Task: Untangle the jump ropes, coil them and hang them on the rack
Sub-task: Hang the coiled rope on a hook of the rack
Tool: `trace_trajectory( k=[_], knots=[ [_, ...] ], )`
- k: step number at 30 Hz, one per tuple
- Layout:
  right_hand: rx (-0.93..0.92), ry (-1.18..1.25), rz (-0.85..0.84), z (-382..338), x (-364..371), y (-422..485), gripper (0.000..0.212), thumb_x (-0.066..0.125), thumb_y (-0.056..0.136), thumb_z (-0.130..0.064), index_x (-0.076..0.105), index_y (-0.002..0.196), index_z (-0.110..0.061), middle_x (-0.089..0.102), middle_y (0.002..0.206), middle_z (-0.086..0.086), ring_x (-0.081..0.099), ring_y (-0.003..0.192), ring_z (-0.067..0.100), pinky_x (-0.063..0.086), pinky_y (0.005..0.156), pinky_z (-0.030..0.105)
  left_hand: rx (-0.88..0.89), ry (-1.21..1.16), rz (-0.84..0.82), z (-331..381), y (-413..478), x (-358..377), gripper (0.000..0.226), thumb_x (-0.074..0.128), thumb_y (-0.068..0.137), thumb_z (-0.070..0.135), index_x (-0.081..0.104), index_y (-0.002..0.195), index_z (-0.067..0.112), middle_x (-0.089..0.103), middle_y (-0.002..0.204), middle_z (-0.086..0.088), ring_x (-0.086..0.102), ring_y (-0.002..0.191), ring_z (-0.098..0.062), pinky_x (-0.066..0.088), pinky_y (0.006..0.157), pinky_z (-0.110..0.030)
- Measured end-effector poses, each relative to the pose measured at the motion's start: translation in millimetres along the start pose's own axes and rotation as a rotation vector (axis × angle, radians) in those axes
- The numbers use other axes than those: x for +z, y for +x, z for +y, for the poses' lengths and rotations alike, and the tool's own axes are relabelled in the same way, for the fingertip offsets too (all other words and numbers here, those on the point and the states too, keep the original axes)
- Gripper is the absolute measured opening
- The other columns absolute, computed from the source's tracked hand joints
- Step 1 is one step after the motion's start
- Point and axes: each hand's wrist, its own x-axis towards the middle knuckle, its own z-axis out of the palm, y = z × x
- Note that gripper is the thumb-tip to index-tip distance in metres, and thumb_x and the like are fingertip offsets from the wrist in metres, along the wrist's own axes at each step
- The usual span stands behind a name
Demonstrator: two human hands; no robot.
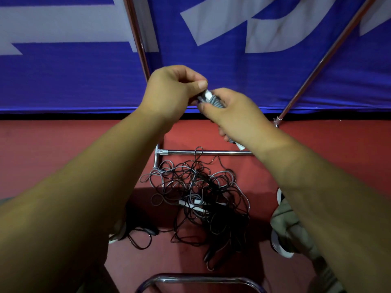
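Both hands are raised in front of the blue banner. My right hand (234,112) grips a grey jump rope bundle (215,101) wound round its handles, and a white handle end (240,146) sticks out below the palm. My left hand (172,93) pinches the bundle's upper end at a white-tipped handle (206,94). On the red floor below lies a tangled pile of black and grey jump ropes (201,197) with several white-tipped handles in it. The metal rack's uprights (138,41) rise on either side of my hands, and its low crossbar (211,152) runs just behind the pile.
A blue and white banner (84,77) hangs behind the rack. A curved chrome bar (198,280) sits at the bottom edge. My shoes (282,246) stand on the floor at either side of the pile.
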Motion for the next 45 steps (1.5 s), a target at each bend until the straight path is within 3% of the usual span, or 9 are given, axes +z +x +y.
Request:
trace_trajectory(
  k=[12, 20, 23, 25, 30, 33, 37, 41, 45],
  knots=[
    [0.041, -0.143, -0.043, 3.8, 7.1, 1.9, 0.037, 0.07, 0.097, -0.058, 0.06, 0.103, -0.023, 0.06, 0.078, -0.002, 0.052, 0.06, 0.018, 0.043, 0.057, 0.032, 0.15, -0.057, 0.0, 27.3, -6.0, -1.2, 0.014, 0.06, 0.103, 0.004, 0.07, 0.094, 0.007, 0.069, 0.075, 0.001, 0.07, 0.081, -0.021, 0.064, 0.087, -0.04],
    [0.172, 0.072, -0.226, -0.3, 11.4, -3.7, 0.042, 0.077, 0.091, -0.058, 0.062, 0.114, -0.026, 0.074, 0.095, 0.002, 0.077, 0.069, 0.016, 0.062, 0.061, 0.035, 0.125, -0.04, -0.03, 32.6, -5.2, -6.9, 0.014, 0.064, 0.103, 0.014, 0.073, 0.1, 0.004, 0.069, 0.078, -0.003, 0.063, 0.073, -0.012, 0.06, 0.079, -0.032],
    [0.123, 0.0, -0.111, -2.4, 5.2, -3.3, 0.053, 0.082, 0.083, -0.06, 0.06, 0.119, -0.028, 0.072, 0.104, -0.006, 0.074, 0.088, 0.01, 0.059, 0.08, 0.036, 0.06, -0.017, -0.031, 33.9, -4.8, -5.7, 0.018, 0.068, 0.102, 0.017, 0.074, 0.101, 0.0, 0.069, 0.077, -0.006, 0.068, 0.069, -0.012, 0.062, 0.07, -0.028],
    [0.073, -0.038, -0.01, -3.0, -0.3, 0.0, 0.055, 0.082, 0.083, -0.061, 0.06, 0.122, -0.029, 0.067, 0.111, -0.01, 0.065, 0.097, 0.004, 0.051, 0.076, 0.027, -0.006, -0.01, -0.018, 29.9, -5.6, -2.3, 0.017, 0.072, 0.099, 0.015, 0.075, 0.097, -0.001, 0.068, 0.074, -0.008, 0.07, 0.067, -0.014, 0.064, 0.066, -0.033],
    [-0.034, 0.081, 0.117, -2.3, -5.8, 5.8, 0.021, 0.082, 0.091, -0.04, 0.072, 0.103, -0.026, 0.07, 0.091, -0.013, 0.058, 0.072, -0.009, 0.04, 0.063, 0.007, -0.117, -0.061, 0.033, 23.5, -9.3, 1.5, 0.014, 0.076, 0.096, 0.016, 0.076, 0.096, 0.002, 0.069, 0.075, -0.01, 0.073, 0.07, -0.019, 0.062, 0.064, -0.029],
    [-0.048, 0.066, 0.124, -3.1, -3.6, 6.1, 0.013, 0.08, 0.094, -0.03, 0.073, 0.091, -0.02, 0.063, 0.069, -0.011, 0.051, 0.057, -0.001, 0.04, 0.059, 0.016, -0.108, -0.05, 0.031, 25.6, -10.9, 1.6, 0.014, 0.075, 0.098, 0.016, 0.074, 0.099, 0.002, 0.069, 0.079, -0.011, 0.074, 0.071, -0.018, 0.063, 0.065, -0.029],
    [-0.031, 0.095, 0.196, -10.7, -8.7, 6.4, 0.008, 0.071, 0.097, -0.023, 0.068, 0.09, -0.023, 0.076, 0.079, -0.004, 0.074, 0.075, 0.012, 0.063, 0.078, 0.043, -0.007, 0.086, 0.051, 28.3, -12.4, -2.2, 0.009, 0.069, 0.101, 0.018, 0.073, 0.096, 0.012, 0.072, 0.078, -0.003, 0.073, 0.07, -0.01, 0.065, 0.071, -0.033],
    [-0.137, -0.08, 0.253, -33.3, -23.0, -7.2, 0.009, 0.064, 0.103, -0.017, 0.064, 0.096, -0.023, 0.075, 0.085, -0.004, 0.067, 0.076, 0.003, 0.051, 0.067, 0.016, 0.124, 0.286, 0.01, 41.2, -25.0, -13.2, 0.01, 0.06, 0.105, 0.024, 0.068, 0.101, 0.02, 0.073, 0.081, 0.003, 0.071, 0.074, -0.002, 0.059, 0.074, -0.028],
    [-0.179, -0.132, 0.26, -52.4, -29.6, -30.1, 0.007, 0.064, 0.104, -0.02, 0.063, 0.1, -0.025, 0.071, 0.085, -0.007, 0.063, 0.075, 0.001, 0.041, 0.059, 0.013, 0.14, 0.212, -0.013, 56.9, -47.6, -26.4, 0.009, 0.06, 0.106, 0.022, 0.067, 0.106, 0.016, 0.073, 0.086, 0.001, 0.072, 0.077, -0.001, 0.057, 0.07, -0.019]
  ],
)
